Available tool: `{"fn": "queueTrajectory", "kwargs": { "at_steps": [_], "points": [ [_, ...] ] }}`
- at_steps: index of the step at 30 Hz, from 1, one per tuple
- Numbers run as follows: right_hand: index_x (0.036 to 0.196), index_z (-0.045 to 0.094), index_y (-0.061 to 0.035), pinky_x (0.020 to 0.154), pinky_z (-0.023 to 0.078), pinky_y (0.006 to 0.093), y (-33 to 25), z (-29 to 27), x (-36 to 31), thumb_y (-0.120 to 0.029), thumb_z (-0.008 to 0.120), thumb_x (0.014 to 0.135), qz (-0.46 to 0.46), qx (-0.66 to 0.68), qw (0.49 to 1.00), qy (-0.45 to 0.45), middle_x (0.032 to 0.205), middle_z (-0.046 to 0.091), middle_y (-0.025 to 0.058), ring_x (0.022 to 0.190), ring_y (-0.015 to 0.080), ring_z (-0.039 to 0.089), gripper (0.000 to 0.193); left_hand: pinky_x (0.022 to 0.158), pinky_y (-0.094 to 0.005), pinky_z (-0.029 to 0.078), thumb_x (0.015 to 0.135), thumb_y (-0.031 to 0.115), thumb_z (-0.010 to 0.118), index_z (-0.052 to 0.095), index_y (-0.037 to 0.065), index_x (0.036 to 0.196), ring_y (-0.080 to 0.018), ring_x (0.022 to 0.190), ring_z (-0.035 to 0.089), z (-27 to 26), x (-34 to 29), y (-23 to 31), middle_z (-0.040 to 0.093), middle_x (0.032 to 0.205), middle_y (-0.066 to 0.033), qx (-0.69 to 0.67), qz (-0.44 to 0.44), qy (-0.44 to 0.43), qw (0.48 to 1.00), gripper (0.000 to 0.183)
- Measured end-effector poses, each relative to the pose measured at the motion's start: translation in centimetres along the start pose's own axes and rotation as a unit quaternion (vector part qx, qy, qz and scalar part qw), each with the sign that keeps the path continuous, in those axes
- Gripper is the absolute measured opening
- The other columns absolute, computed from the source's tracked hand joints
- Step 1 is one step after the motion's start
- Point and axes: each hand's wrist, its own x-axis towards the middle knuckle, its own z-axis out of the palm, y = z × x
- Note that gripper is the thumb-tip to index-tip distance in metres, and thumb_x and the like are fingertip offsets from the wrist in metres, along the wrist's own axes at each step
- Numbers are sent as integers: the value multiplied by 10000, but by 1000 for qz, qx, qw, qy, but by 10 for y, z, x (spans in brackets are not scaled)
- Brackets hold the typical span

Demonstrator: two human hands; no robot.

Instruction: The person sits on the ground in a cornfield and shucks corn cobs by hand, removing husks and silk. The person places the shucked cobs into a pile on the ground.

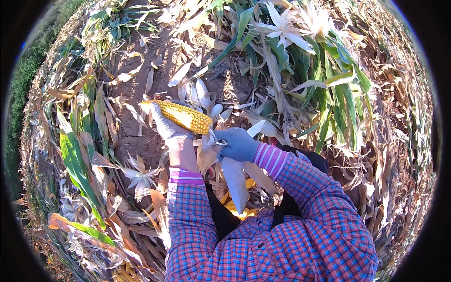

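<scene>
My left hand (170,128), in a pale glove, is wrapped around a bare yellow ear of corn (185,116) from below and the left side. The ear lies tilted, its thick end toward my right hand. Dry, pale husk leaves (235,181) hang down from that thick end. At the ear's base my right hand (238,144), in a blue-grey glove, is closed on the husk. A small shiny metal piece (221,142) shows at its fingers; its full shape is hidden.
More yellow ears (242,212) lie between my legs, partly covered by husk. Green and dry corn stalks (329,89) are heaped at the right front. Stripped husks (140,176) and leaves litter the soil on the left. Other yellow ears (124,272) lie at the lower left.
</scene>
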Motion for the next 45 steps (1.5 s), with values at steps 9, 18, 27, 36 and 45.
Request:
{"fn": "queueTrajectory", "kwargs": {
  "at_steps": [9,18,27,36,45],
  "points": [
    [1183,581,-9,796,458,249,16,-6,9,-347,674,876,139,297,942,-75,961,627,46,857,102,534,466,833,-458,507,847,610,577,525,100,1184,-267,906,608,10,-17,-3,608,1000,-83,10,-1,-147,989,613],
    [1020,630,-1,772,490,333,21,8,4,-174,549,856,134,182,973,55,898,675,114,809,180,624,252,777,-435,535,881,571,560,560,58,1072,-270,831,621,18,-25,-32,616,905,-94,17,-65,-142,988,548],
    [1135,604,-34,816,494,361,53,11,10,-190,528,892,135,113,983,55,980,670,102,875,215,645,298,721,-391,554,881,515,594,569,10,1007,-250,779,632,18,-40,-52,623,847,-119,122,-79,-289,946,521],
    [909,682,-86,719,515,443,18,5,2,-408,616,841,132,-261,955,-52,787,674,158,774,356,658,336,547,-352,542,906,392,619,537,67,1091,-222,639,631,29,-48,-39,615,794,-92,168,-166,-151,960,384],
    [803,670,-66,687,516,447,8,4,1,-359,496,928,8,-185,979,-86,744,655,178,708,358,646,363,972,-552,402,967,528,365,319,180,1473,-237,1273,420,14,-25,-43,423,1462,61,100,-202,-121,967,616]
  ]
}}
